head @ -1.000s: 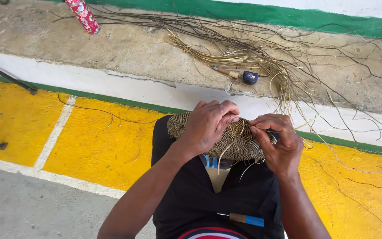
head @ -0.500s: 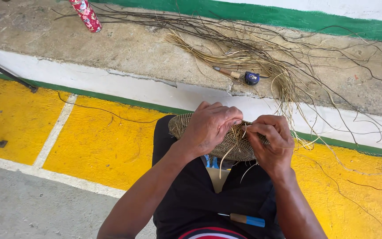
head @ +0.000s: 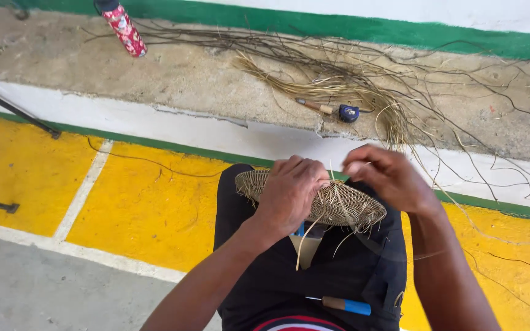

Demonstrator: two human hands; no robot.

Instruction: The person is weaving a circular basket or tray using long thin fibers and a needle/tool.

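A flat round woven fibre disc [head: 345,205], part of a basket, rests on my lap over black trousers. My left hand [head: 292,190] presses on its top and grips its middle. Raised just above the disc's far right edge, my right hand [head: 387,175] pinches a thin pale fibre strand that runs down to the weave. Loose strand ends hang from the disc's near edge.
A heap of dry fibres and dark twigs [head: 351,79] lies on the concrete ledge ahead, with a small wood-handled tool with a blue end [head: 332,110] in it. A red patterned bottle [head: 121,27] lies at far left. A blue-handled tool [head: 345,304] rests on my lap. Yellow painted floor surrounds me.
My right hand has lifted off the disc's edge and pulled a strand up and to the right. The left hand stays on the disc.
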